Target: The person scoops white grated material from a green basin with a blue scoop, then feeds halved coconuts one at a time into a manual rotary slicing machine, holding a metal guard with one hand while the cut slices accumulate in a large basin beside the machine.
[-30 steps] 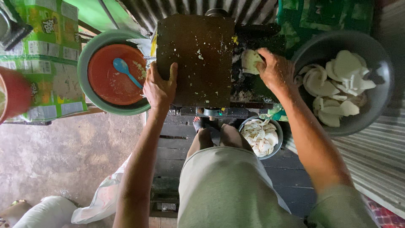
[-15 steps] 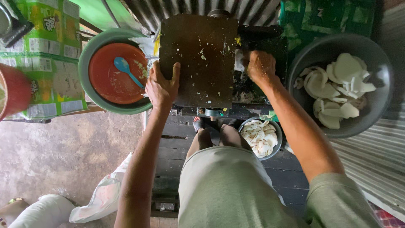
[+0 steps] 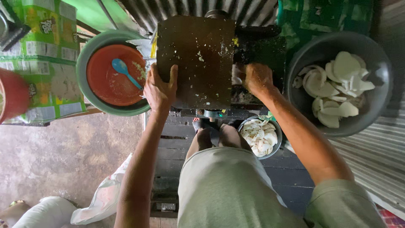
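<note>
hands flank a dark, stained metal grater housing (image 3: pixel 196 59) flecked with white shreds. left hand (image 3: pixel 158 90) lies flat on its near left corner, fingers spread and thumb hooked over the edge, gripping nothing but bracing the box, which looks meant to steady it. right hand (image 3: pixel 256 78) is curled shut over a white coconut piece (image 3: pixel 237 76) at the housing's right side; only a sliver of the piece shows. big dark basin (image 3: pixel 379 105) of white coconut pieces sits just right, within reach of that hand. small metal bowl (image 3: pixel 278 143) of pale bits rests below, near the knees. orange bowl (image 3: pixel 109 76) with a blue spoon (image 3: pixel 124 71), nested in a green basin (image 3: pixel 84 59), stands left.
</note>
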